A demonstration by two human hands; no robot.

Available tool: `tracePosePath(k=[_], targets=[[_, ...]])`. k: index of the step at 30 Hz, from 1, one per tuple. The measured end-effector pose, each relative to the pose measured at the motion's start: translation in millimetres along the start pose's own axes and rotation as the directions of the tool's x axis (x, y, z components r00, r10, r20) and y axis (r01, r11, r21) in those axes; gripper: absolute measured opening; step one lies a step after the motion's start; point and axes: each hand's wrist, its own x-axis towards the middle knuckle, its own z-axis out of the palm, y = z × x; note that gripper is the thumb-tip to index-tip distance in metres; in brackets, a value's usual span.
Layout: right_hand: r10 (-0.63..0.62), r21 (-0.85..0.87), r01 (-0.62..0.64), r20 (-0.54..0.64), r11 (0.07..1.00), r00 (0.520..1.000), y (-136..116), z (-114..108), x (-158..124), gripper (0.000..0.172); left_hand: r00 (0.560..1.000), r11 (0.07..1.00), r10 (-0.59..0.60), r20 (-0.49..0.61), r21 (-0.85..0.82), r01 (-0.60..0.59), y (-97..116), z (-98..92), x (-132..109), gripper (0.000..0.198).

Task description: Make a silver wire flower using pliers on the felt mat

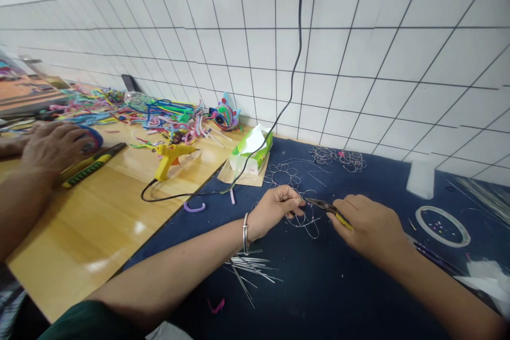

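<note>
the left hand point(279, 207) is closed in a pinch, thumb against forefinger, on the upper edge of a looped wire piece point(309, 219). this workpiece is located just above a dark blue mat point(303, 292), between the two hands; its loops extend below the left fingertips and carry small pinkish beads. a silver bangle point(245, 234) encircles the left wrist.

the right hand point(368, 223) is wrapped around the yellow-and-black handles of needle-nose pliers point(323, 205). the plier tips point left and reach the left fingertips; from where i stand, i cannot tell whether they clamp the wire.

adjacent items: a flower-shaped wire frame point(280, 170) lies just beyond the left hand, near a green tissue pack point(263, 158). a cluster of wire loops point(338, 158) lies farther back, toward the tiled wall point(338, 48). cut wire lengths point(249, 263) lie in a loose bundle below the left wrist. to the right of the right hand, a round translucent dish point(422, 221) contains small coloured beads point(438, 224).

on the wooden tabletop point(103, 228) at left, a yellow glue gun point(167, 159) lies near a heap of pipe cleaners point(159, 114). a co-worker's hand point(53, 146) rests beside a black-and-yellow utility knife point(93, 164).
</note>
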Motion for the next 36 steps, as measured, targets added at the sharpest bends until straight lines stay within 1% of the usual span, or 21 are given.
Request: tracePosePath(k=[3, 5, 12, 14, 16, 18, 20, 22, 24, 27, 32, 36], targets=[[0.023, 0.013, -0.023, 0.022, 1.0, 1.0, 2.1, 2.8, -0.8, 0.02, 0.999, 0.996, -0.035, 0.037, 0.086, 0.032, 2.9, -3.9, 1.0, 0.022], [0.03, 0.025, -0.031, 0.039, 0.999, 0.999, 2.7, 3.7, -1.0, 0.02, 0.997, 0.992, -0.058, 0.059, 0.112, 0.051, 5.2, -5.8, 0.9, 0.024], [0.047, 0.059, -0.052, 0.084, 0.997, 0.995, 3.0, 3.1, -0.7, 0.02, 0.981, 0.989, -0.145, 0.13, 0.058, 0.139, 9.8, -7.7, 1.6, 0.031], [0.054, 0.058, -0.06, 0.092, 0.997, 0.994, 3.7, 3.3, -0.6, 0.02, 0.979, 0.987, -0.154, 0.136, 0.072, 0.146, 9.2, -8.7, 2.5, 0.032], [0.062, 0.053, -0.067, 0.099, 0.996, 0.993, 4.5, 3.8, -0.4, 0.02, 0.978, 0.983, -0.152, 0.142, 0.122, 0.135, 9.5, -10.5, 3.5, 0.031], [0.069, 0.05, -0.075, 0.113, 0.996, 0.991, 5.2, 4.3, -0.1, 0.02, 0.979, 0.976, -0.126, 0.161, 0.197, 0.093, 11.5, -13.0, 4.2, 0.031], [0.076, 0.051, -0.083, 0.128, 0.995, 0.989, 5.7, 4.4, 0.0, 0.02, 0.978, 0.966, -0.073, 0.197, 0.259, 0.02, 14.7, -15.6, 4.7, 0.028], [0.081, 0.055, -0.089, 0.133, 0.995, 0.988, 5.9, 4.3, -0.2, 0.021, 0.972, 0.956, -0.012, 0.235, 0.288, -0.057, 17.5, -17.6, 5.1, 0.026], [0.08, 0.06, -0.089, 0.133, 0.994, 0.988, 5.7, 4.2, -0.6, 0.022, 0.97, 0.949, 0.02, 0.243, 0.3, -0.095, 18.5, -18.9, 5.6, 0.024], [0.076, 0.067, -0.085, 0.135, 0.994, 0.988, 4.3, 4.2, -1.1, 0.022, 0.98, 0.955, 0.044, 0.195, 0.28, -0.098, 16.1, -19.0, 6.4, 0.027], [0.061, 0.092, -0.074, 0.144, 0.993, 0.988, 0.4, 3.9, -1.0, 0.022, 0.987, 0.977, 0.107, 0.122, 0.169, -0.127, 10.8, -14.1, 5.1, 0.029], [0.036, 0.105, -0.053, 0.156, 0.993, 0.987, -2.9, 3.8, -1.9, 0.022, 0.987, 0.98, 0.125, 0.099, 0.141, -0.138, 9.7, -8.6, 2.5, 0.024]])
